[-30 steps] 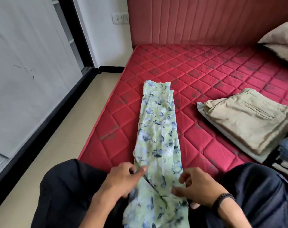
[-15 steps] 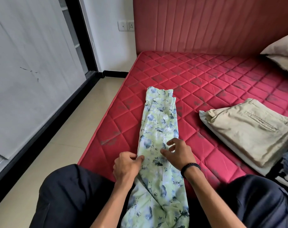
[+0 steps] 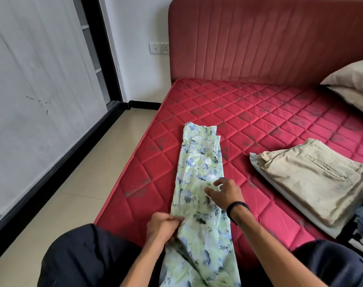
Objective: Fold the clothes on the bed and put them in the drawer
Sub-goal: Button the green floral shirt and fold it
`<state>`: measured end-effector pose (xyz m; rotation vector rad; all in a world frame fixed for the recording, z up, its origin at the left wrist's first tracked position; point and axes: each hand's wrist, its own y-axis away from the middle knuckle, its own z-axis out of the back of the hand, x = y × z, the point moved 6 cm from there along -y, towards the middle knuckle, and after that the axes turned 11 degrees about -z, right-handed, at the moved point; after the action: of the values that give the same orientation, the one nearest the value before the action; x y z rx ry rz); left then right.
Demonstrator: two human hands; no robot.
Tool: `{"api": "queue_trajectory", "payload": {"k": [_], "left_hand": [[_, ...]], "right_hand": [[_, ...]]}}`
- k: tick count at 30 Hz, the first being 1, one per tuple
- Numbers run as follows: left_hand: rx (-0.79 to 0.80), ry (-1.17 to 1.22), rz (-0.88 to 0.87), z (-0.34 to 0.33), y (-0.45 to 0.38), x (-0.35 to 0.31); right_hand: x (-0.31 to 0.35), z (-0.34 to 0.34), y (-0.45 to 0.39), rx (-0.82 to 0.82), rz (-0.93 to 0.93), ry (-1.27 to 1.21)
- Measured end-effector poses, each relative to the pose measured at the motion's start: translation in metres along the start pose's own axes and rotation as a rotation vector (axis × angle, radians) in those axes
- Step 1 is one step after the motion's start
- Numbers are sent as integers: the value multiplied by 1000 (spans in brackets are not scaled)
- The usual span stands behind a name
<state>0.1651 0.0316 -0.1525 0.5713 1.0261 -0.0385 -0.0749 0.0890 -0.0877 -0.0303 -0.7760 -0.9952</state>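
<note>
1. Where the floral garment [image 3: 199, 183] lay in a long narrow strip on the bed [image 3: 259, 112], its far end pointed toward the headboard [image 3: 259, 38] and its near end hung off the bed's front edge between the person's knees.
2. The left hand [image 3: 163, 226] pinched the garment's left edge near the bed's front edge, fingers curled on the cloth.
3. The right hand [image 3: 225, 193] sat on the garment farther up, fingers loosely bent with the tips at the cloth; I could not tell whether it gripped a fold or only pressed.
4. A black wristband [image 3: 237, 209] circled the right wrist.
5. Right of the garment, well apart, lay folded khaki trousers [image 3: 313, 177] on a pale folded piece.
6. Beyond those, at the picture's right edge, sat a stack of folded clothes [image 3: 362, 230], partly cut off.
7. Pillows [image 3: 354, 83] lay far right of the garment, near the headboard.
8. Bare quilted mattress stretched from the garment's far end to the headboard.
9. The garment ran close to the bed's left edge; past it was tiled floor [image 3: 73, 193], then a white sliding door [image 3: 37, 100].
</note>
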Motion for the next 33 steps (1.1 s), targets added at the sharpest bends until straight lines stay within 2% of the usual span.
{"api": "queue_trajectory", "payload": {"k": [1,3,5,7,9,13,15,18,21,23,27,29,31,33], "left_hand": [[-42,-140,-59,6,-7,-6],[-160,-241,-191,13,-24,-28],[-278,-225,-329,14,-44,-52],[-307,-154,-330,6,-70,-68],[-270,-35,-236,-1,-103,-88],[-128,248,11,-24,-207,-121],[0,312,-5,-44,-281,-124],[110,325,-34,-54,-324,-159],[197,316,-56,-61,-341,-187],[225,297,-94,-61,-338,-199],[249,360,-314,-48,-304,-231],[303,352,-491,-36,-271,-244],[345,237,-713,-18,-229,-246],[337,-34,-981,1,-176,-240]], "right_hand": [[2,2,-11,-14,10,-11],[4,5,-37,-16,-28,-61],[3,3,-67,-12,-98,-143],[4,0,-99,-4,-127,-229],[7,-4,-126,37,-161,-351],[18,-11,-189,219,-291,-676],[24,-17,-221,316,-366,-716],[34,-23,-264,432,-369,-667],[50,-28,-286,621,-243,-626],[61,-24,-292,661,-152,-648],[81,11,-270,471,55,-689],[86,29,-245,412,214,-673],[86,45,-209,311,350,-565],[82,56,-171,212,475,-411]]}}
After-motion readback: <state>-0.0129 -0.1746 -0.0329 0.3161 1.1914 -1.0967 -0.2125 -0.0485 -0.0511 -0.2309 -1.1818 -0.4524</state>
